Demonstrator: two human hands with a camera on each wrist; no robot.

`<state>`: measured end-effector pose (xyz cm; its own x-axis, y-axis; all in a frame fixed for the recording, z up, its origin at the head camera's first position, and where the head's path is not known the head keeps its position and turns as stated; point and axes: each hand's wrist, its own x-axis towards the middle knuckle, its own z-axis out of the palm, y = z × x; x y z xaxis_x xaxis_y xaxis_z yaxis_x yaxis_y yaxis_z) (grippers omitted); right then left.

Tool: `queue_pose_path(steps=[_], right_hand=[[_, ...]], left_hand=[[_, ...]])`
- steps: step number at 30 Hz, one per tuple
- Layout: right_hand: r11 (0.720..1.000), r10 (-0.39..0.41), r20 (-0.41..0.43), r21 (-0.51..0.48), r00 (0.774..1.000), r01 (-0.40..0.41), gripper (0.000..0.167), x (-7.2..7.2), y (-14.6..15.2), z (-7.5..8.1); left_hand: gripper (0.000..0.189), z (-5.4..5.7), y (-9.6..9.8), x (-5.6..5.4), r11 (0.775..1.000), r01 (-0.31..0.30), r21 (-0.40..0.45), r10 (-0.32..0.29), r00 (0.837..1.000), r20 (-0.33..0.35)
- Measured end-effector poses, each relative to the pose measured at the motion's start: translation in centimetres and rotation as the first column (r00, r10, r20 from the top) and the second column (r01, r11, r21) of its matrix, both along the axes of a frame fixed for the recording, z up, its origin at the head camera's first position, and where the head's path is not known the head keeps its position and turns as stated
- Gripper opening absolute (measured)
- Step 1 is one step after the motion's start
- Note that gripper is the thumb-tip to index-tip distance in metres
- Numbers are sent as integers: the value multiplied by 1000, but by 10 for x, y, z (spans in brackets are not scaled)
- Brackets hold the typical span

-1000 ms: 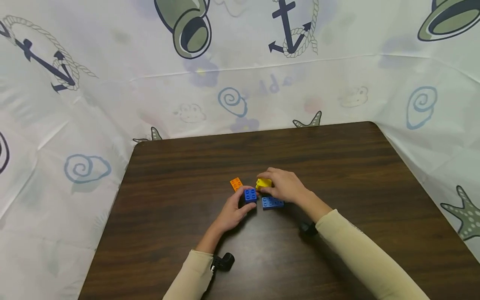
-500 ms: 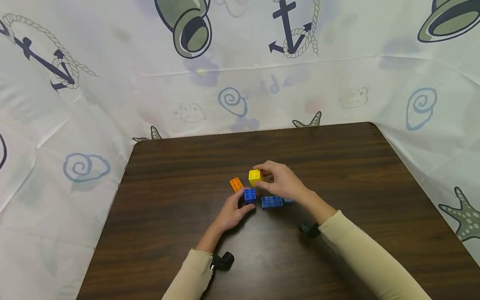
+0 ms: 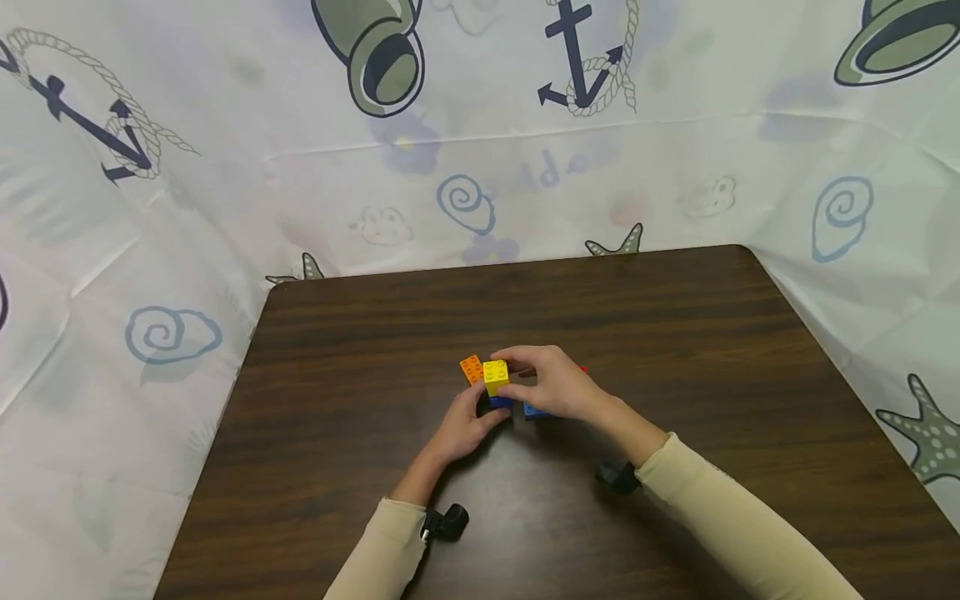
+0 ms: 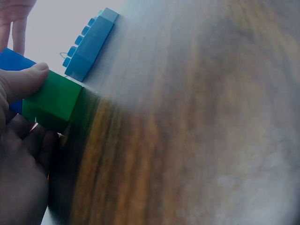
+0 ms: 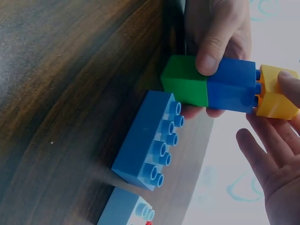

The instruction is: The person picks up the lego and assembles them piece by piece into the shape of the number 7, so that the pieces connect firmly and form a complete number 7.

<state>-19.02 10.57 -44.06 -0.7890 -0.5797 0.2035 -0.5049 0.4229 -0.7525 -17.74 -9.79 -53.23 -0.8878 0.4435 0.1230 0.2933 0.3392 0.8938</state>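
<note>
My left hand [image 3: 459, 427] grips a small stack standing on the table, a green brick [image 5: 185, 82] with a blue brick [image 5: 230, 84] on top. Its thumb lies across the join between them. A yellow brick [image 3: 496, 377] is pinched between the thumb and fingers of my right hand [image 3: 558, 383], right over the blue one. In the right wrist view the blue studs show in a narrow gap below the yellow brick, so the two are not pressed flush. From the head view the green brick is hidden.
A long light-blue brick [image 5: 145, 136] lies just right of the stack, partly behind my right hand in the head view. Another light-blue brick [image 5: 119, 208] and a bit of red [image 3: 583, 368] are beyond it. An orange brick [image 3: 471, 368] lies behind my left fingers.
My right hand has carried the yellow brick left, first up and then down, to the top of the blue brick. The left hand and its stack have stayed in place.
</note>
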Motion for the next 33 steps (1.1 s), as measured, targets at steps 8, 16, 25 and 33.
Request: queue_pose_path(steps=[8, 16, 25, 33], right_hand=[[1000, -4, -12, -20, 1000, 4, 47, 3, 3, -5], [999, 5, -81, 43, 997, -1, 46, 5, 4, -6], [996, 6, -171, 85, 985, 9, 44, 4, 4, -5], [994, 4, -202, 105, 979, 17, 44, 4, 4, -6]], left_hand=[[41, 0, 2, -1, 1000, 4, -5, -4, 1000, 3], [42, -1, 3, 1, 1000, -14, 18, 14, 1000, 20], [43, -2, 3, -1, 1000, -11, 0, 11, 1000, 24], [44, -3, 3, -2, 1000, -4, 17, 4, 1000, 1]])
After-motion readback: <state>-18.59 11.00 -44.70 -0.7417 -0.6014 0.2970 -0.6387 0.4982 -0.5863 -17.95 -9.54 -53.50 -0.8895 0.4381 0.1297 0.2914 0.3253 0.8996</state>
